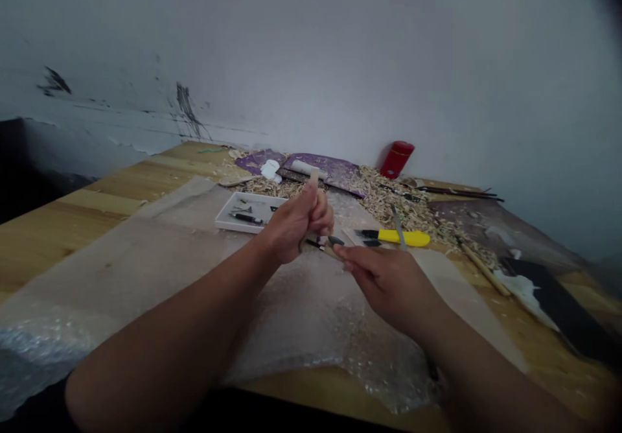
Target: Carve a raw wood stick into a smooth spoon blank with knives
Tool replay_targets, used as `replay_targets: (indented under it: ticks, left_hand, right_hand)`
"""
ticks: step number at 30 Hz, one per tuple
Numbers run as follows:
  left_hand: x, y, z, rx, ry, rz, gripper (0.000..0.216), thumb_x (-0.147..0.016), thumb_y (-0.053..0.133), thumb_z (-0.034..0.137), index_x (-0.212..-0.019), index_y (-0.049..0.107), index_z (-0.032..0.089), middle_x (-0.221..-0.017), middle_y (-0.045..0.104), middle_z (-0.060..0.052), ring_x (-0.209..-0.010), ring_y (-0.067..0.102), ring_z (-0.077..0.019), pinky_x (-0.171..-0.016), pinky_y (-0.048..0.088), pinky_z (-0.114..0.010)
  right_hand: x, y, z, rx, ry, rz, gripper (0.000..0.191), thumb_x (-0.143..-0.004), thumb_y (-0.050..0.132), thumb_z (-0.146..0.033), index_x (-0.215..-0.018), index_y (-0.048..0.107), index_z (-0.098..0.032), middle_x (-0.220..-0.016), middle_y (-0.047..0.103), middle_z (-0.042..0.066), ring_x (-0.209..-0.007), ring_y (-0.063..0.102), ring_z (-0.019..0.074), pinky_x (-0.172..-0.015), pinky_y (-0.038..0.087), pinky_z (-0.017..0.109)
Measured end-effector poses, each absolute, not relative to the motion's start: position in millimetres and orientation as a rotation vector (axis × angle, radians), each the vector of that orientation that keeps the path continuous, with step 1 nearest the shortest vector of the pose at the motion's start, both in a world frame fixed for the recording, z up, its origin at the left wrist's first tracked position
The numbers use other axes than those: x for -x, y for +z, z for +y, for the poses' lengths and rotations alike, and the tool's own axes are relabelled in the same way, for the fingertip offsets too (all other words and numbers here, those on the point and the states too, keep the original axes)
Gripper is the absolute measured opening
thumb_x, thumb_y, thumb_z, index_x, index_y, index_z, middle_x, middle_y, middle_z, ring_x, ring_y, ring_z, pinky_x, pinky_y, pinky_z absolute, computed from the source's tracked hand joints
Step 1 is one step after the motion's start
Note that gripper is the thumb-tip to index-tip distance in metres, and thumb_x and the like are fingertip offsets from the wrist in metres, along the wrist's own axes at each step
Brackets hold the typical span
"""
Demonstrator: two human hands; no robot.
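My left hand (302,222) is closed around a pale, narrow wooden piece (315,175), whose upper end sticks up above the thumb. Just right of it and lower, my right hand (389,277) pinches a slim light-coloured tool (332,251) that points toward the left palm. A small dark piece (335,241) shows at the right fingertips; its kind is unclear. Whether the tool touches the wood is hidden by the left fingers. Behind the right hand lies a yellow-handled utility knife (405,237), with a thin grey metal strip (398,225) across it.
A white tray (226,225) with a black pen-like tool (245,218) stands behind my left wrist. Bubble wrap (160,277) covers the wooden table. Wood shavings (389,199), a red case (397,159), brushes (457,192) and a wooden stick (483,268) lie toward the wall and right.
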State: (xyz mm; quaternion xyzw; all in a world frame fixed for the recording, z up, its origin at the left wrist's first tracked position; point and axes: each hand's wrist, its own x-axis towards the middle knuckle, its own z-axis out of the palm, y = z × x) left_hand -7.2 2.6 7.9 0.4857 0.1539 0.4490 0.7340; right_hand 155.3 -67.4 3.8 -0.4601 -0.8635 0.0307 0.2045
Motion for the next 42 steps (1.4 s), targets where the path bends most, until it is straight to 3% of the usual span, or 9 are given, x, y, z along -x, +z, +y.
replay_targets:
  ticks: [8,14,33,42]
  left_hand:
    - [11.5,11.5,11.0,-0.837,1.086,0.238,0.048,-0.074,0.032,0.058,-0.049,0.033,0.017,-0.043,0.028,0.005,-0.044,0.040,-0.0077,-0.049,0.037,-0.021]
    - [15.0,6.5,20.8,-0.836,1.059,0.217,0.042,-0.078,0.034,0.052,-0.055,0.038,0.017,-0.048,0.037,0.004,-0.044,0.042,-0.0077,-0.045,0.035,-0.021]
    - [12.9,7.0,6.1,-1.550,0.895,0.366,0.044,-0.079,0.034,0.048,-0.048,0.039,0.016,-0.047,0.035,0.003,-0.044,0.034,-0.0077,-0.047,0.031,-0.023]
    - [13.3,7.0,4.5,-1.421,0.966,0.354,0.045,-0.079,0.032,0.050,-0.050,0.036,0.016,-0.046,0.033,0.004,-0.043,0.032,-0.0063,-0.045,0.027,-0.022]
  right_hand:
    - [-148.0,-9.9,-63.9,1.251,0.030,-2.286,0.033,-0.080,0.039,-0.020,-0.110,0.053,-0.024,-0.079,0.064,0.005,-0.069,0.059,0.0170,-0.061,0.043,0.029]
    - [-153.5,-6.9,-57.1,1.186,0.215,-2.185,0.032,-0.081,0.040,-0.022,-0.110,0.053,-0.027,-0.092,0.064,0.002,-0.073,0.059,0.0140,-0.065,0.044,0.027]
    - [-152.7,9.4,-75.1,1.367,-0.209,-2.512,0.033,-0.079,0.041,-0.020,-0.106,0.056,-0.029,-0.069,0.062,0.002,-0.059,0.054,0.0124,-0.052,0.035,0.022]
    - [-145.9,1.1,-74.2,1.313,-0.162,-2.448,0.033,-0.078,0.040,-0.018,-0.107,0.055,-0.026,-0.069,0.061,0.002,-0.059,0.055,0.0121,-0.052,0.034,0.022]
